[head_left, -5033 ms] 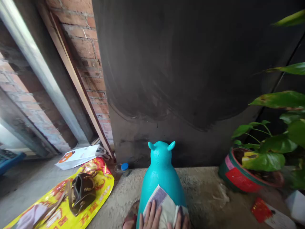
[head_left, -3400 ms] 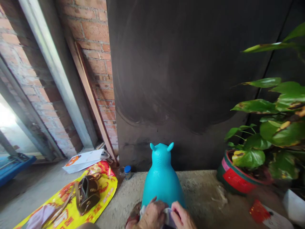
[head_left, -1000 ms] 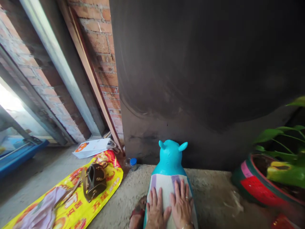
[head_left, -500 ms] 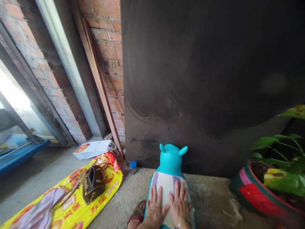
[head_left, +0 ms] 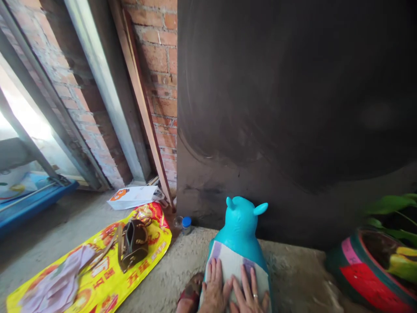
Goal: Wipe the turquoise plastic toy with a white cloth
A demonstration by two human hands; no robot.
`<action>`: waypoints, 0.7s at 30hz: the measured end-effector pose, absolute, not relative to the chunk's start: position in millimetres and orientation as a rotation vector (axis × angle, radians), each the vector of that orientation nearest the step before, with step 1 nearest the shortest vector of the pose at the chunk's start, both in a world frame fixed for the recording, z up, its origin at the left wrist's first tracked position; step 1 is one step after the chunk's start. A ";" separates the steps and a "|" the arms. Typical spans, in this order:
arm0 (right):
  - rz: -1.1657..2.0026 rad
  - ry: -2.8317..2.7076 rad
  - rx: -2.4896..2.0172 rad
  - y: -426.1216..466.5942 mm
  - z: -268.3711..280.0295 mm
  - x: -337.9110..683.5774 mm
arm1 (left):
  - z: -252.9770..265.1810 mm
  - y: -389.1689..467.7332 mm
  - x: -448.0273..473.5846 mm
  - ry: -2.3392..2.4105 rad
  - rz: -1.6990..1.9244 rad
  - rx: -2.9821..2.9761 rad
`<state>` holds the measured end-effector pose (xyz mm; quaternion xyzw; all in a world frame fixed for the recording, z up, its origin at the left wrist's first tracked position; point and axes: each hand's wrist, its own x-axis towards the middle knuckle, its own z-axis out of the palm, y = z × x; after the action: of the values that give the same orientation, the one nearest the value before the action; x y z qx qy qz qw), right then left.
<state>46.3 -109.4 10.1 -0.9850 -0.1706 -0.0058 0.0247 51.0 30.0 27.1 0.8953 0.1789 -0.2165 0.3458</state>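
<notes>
Under both hands, a folded pale cloth with purple stripes (head_left: 233, 271) is lying across the back of a turquoise inflatable animal toy (head_left: 241, 226). Left hand (head_left: 215, 291) and right hand (head_left: 249, 295) are pressing flat on it side by side, fingers spread, each grip apart and clasping nothing. Left of the left hand, a brown leather bag (head_left: 133, 243) is resting on a yellow printed plastic sheet (head_left: 97, 278). Right of the right hand, a red and green plant pot (head_left: 368, 278) is standing.

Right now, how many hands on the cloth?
2. The left hand lies flat on the cloth's left half, the right hand on its right half, thumbs nearly meeting. The cloth is draped over the turquoise toy. Wrists are cut off by the frame.
</notes>
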 end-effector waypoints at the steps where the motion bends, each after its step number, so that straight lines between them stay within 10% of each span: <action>1: -0.007 -0.535 -3.044 -104.4 9.4 54.0 | 24.4 30.1 61.0 0.488 -0.542 2.328; 21: -0.167 -0.524 -2.915 -95.1 -6.5 21.4 | 7.1 37.5 19.6 0.449 -0.481 2.346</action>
<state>21.4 -95.1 -6.5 -0.9789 -0.1761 -0.0561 0.0875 19.6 37.5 7.1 0.9037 0.1731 -0.1851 0.3452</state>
